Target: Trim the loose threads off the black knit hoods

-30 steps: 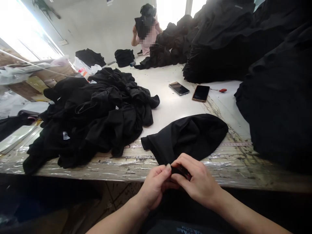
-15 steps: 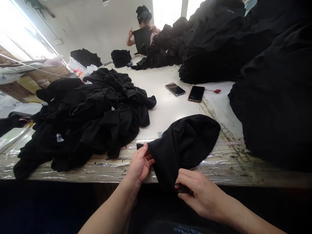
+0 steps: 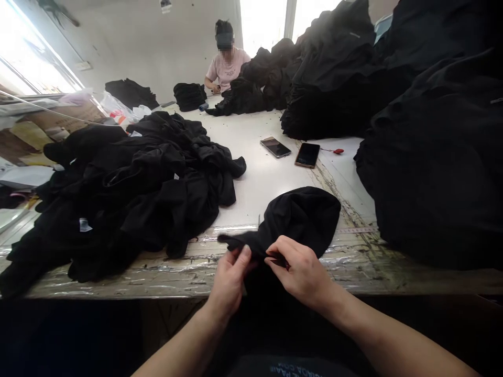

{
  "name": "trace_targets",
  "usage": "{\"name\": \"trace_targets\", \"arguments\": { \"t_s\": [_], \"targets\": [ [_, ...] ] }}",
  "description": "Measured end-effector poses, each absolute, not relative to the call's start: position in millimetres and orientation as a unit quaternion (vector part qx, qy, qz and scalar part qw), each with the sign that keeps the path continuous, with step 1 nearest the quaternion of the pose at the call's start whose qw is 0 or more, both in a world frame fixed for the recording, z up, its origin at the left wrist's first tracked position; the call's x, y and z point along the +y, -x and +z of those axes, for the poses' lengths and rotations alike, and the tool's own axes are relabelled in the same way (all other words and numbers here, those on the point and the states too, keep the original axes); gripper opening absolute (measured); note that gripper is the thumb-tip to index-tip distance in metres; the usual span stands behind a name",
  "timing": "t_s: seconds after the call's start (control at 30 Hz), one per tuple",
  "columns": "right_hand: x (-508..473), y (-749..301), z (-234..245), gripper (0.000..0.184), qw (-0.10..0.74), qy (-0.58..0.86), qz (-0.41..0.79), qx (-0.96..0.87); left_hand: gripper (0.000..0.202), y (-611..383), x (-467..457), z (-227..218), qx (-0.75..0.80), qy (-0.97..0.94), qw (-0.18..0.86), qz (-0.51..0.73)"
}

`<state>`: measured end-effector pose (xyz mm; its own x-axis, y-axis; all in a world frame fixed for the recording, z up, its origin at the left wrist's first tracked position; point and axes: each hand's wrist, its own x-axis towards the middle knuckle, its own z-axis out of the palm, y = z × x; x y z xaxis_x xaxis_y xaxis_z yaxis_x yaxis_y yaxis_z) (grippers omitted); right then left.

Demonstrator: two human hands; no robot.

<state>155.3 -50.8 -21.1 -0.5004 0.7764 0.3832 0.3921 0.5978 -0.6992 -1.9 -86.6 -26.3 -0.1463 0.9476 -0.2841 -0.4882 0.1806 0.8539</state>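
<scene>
A black cloth garment (image 3: 301, 217) lies bunched over the table's front edge, its rounded end on the tabletop and the near part hanging down. My left hand (image 3: 231, 275) is closed on its edge, thumb on top, and a narrow strip of the cloth sticks out to the left. Close beside it, my right hand (image 3: 301, 267) is curled, its thumb and forefinger tips at the cloth. Inside that curl shows a small dark-red tool (image 3: 285, 265), mostly hidden by the fingers; its kind is unclear.
Loose black garments (image 3: 157, 178) are heaped on the left. Tall black piles (image 3: 432, 173) stand on the right. Two phones (image 3: 307, 155) and a small red object (image 3: 338, 151) lie mid-table. A measuring tape (image 3: 357, 230) runs along the front. Across the table is another person (image 3: 228, 65).
My right hand has moved up and left, close to my left hand. The cloth's edge is now gathered at my left fingers. The person opposite has lowered the black cloth held up before.
</scene>
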Motion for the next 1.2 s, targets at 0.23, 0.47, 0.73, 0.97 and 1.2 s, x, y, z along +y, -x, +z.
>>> {"name": "trace_targets", "arguments": {
  "t_s": [0.23, 0.47, 0.73, 0.97, 1.2],
  "targets": [
    [-52.9, -161.8, -21.9, 0.012, 0.372, 0.353, 0.226, -0.828, 0.032, 48.2, -56.7, -35.6, 0.509, -0.168, 0.547, 0.643],
    [-55.5, -157.3, -29.3, 0.009, 0.365, 0.369, 0.260, -0.814, 0.023, 25.2, -107.8, -31.1, 0.513, -0.027, 0.655, 0.554],
    [-53.3, -166.2, -27.2, 0.003, 0.324, 0.360, 0.283, -0.828, 0.022, 8.7, -89.0, -28.1, 0.457, -0.128, 0.678, 0.562],
    [-46.6, -155.7, -3.9, 0.008, 0.381, 0.342, 0.270, -0.815, 0.024, -5.7, -97.3, -17.4, 0.481, -0.251, 0.615, 0.572],
    [-41.1, -140.4, -14.9, 0.019, 0.389, 0.338, 0.264, -0.815, 0.026, -6.0, -98.0, -17.0, 0.497, -0.234, 0.614, 0.567]
  ]
}}
